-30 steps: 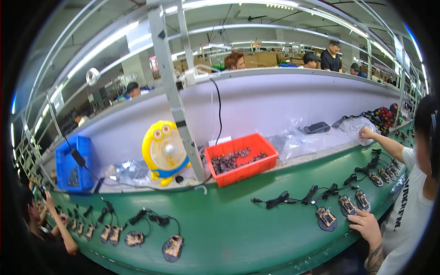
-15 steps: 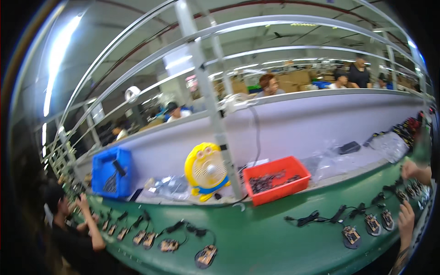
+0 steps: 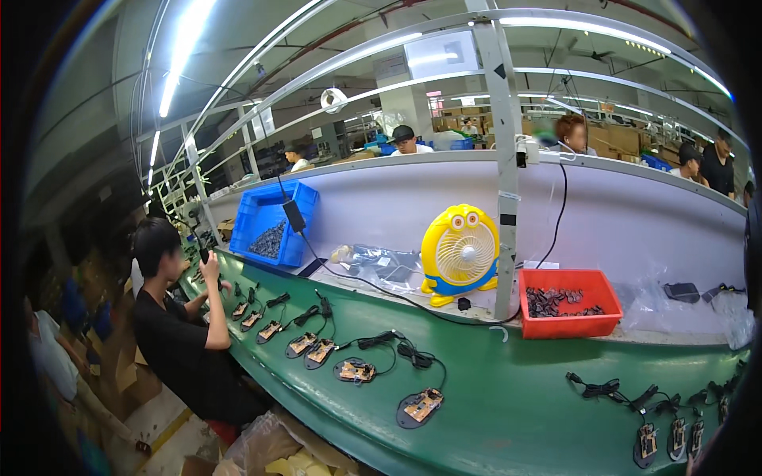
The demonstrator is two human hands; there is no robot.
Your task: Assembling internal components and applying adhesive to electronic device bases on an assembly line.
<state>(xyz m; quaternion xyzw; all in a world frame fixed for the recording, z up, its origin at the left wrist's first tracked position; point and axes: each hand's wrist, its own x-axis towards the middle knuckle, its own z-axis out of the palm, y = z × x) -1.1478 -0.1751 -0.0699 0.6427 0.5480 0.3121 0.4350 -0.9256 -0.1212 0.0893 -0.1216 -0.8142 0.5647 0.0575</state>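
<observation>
Neither of my hands can be made out. A sliver that looks like a fingertip (image 3: 692, 463) shows at the lower right rim, too little to tell whose it is. Nearest in the middle lies an opened computer mouse (image 3: 419, 407), a dark oval base with a brown circuit board and a black cable. Several similar mouse bases (image 3: 303, 344) run in a row to the left along the green work surface (image 3: 492, 412). On the right, another group of mouse bases (image 3: 646, 444) lies with coiled black cables (image 3: 601, 389).
A red bin (image 3: 573, 327) of small dark parts and a yellow fan (image 3: 460, 254) stand by an upright post (image 3: 506, 159). Farther left is a tilted blue bin (image 3: 274, 222). A co-worker (image 3: 186, 333) in black stands at the left. A black power adapter (image 3: 293, 215) hangs before the blue bin.
My view has swung left, so the bench things sit farther right in the picture. Two hands seen at the right edge have gone out of view, but for a possible fingertip.
</observation>
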